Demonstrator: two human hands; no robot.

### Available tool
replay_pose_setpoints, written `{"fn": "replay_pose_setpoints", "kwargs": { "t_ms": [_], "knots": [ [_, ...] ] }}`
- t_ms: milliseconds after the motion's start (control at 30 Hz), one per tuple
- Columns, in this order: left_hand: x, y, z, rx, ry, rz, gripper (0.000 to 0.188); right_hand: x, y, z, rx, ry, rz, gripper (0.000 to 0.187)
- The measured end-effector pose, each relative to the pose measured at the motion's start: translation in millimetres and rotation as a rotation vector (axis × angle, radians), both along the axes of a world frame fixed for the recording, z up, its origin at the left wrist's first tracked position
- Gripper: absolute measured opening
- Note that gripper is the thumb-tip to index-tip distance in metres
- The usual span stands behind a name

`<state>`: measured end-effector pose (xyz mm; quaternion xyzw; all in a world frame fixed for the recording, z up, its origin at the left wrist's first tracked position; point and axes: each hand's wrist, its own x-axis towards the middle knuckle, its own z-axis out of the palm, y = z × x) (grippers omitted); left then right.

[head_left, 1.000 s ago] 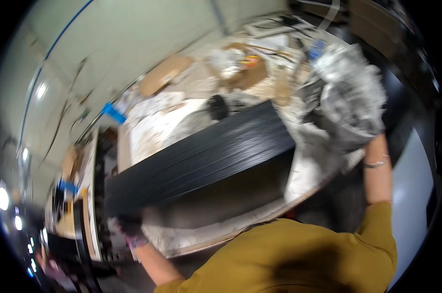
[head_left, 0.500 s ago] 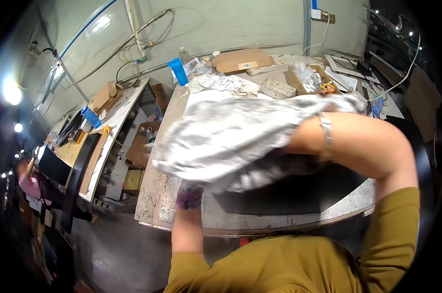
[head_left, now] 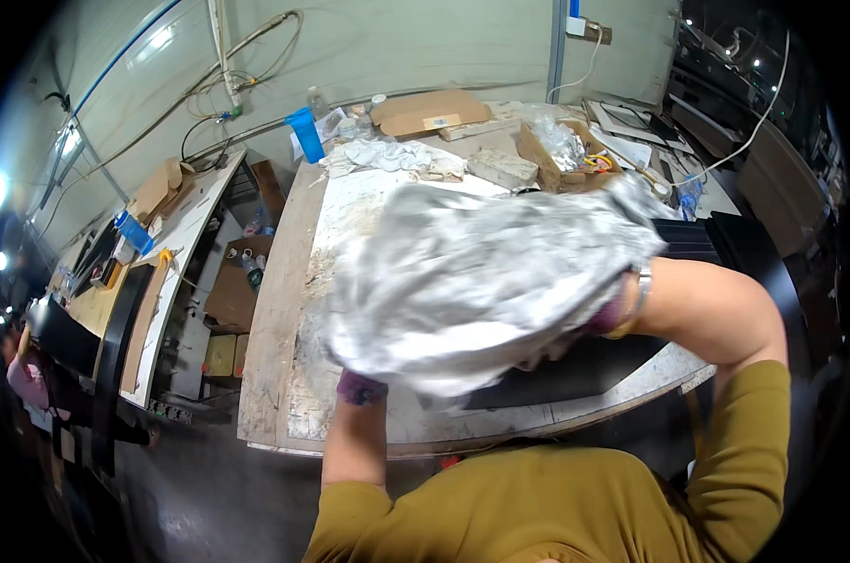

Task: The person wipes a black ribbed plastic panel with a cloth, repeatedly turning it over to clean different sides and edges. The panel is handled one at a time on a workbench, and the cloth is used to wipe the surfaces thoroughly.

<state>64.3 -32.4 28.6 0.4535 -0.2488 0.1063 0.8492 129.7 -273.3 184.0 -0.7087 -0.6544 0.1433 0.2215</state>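
Note:
A crumpled white-and-grey cloth [head_left: 486,281], blurred by motion, is spread in the air over the near part of the workbench [head_left: 280,394]. At its near left edge is my left hand [head_left: 361,387] in a purple patterned glove. My right hand [head_left: 611,317], also in a purple glove, is at the cloth's right side. Both hands bear the cloth up, and its folds hide their fingers. Below it lies a flat black panel [head_left: 575,375], mostly covered by the cloth. More black panels [head_left: 744,249] lie at the right end of the bench.
Along the back of the bench are a blue cup [head_left: 305,136], a white rag [head_left: 373,158], a cardboard piece [head_left: 430,113], a greyish block [head_left: 503,169] and a cardboard box [head_left: 547,164] of plastic wrap. A second bench [head_left: 186,235] stands left, with a person [head_left: 36,380] beside it.
The cloth has swung and changed shape, with its right end drawn in and its near edge lower. My right hand has come lower with it. The whole view has shifted slightly.

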Motion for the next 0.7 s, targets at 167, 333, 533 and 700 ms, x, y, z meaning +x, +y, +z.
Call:
{"fn": "replay_pose_setpoints", "kwargs": {
  "t_ms": [167,333,533,700],
  "knots": [
    [-8.8,-21.4,41.5,0.273,-0.001,0.384,0.096,15.1,-68.0,-1.9,-0.008,0.115,-0.113,0.047],
    [0.4,-6.7,13.8,0.222,-0.002,0.395,0.103,4.6,-73.5,14.6,-0.035,-0.18,-0.151,0.047],
    [19.2,-9.4,15.8,-0.051,0.164,-0.007,0.088,0.7,-43.6,-8.1,0.014,-0.315,-0.137,0.046],
    [14.1,5.0,6.9,0.108,-0.103,0.306,0.096,19.7,-99.8,-0.7,-0.006,-0.043,-0.401,0.048]
  ]
}}
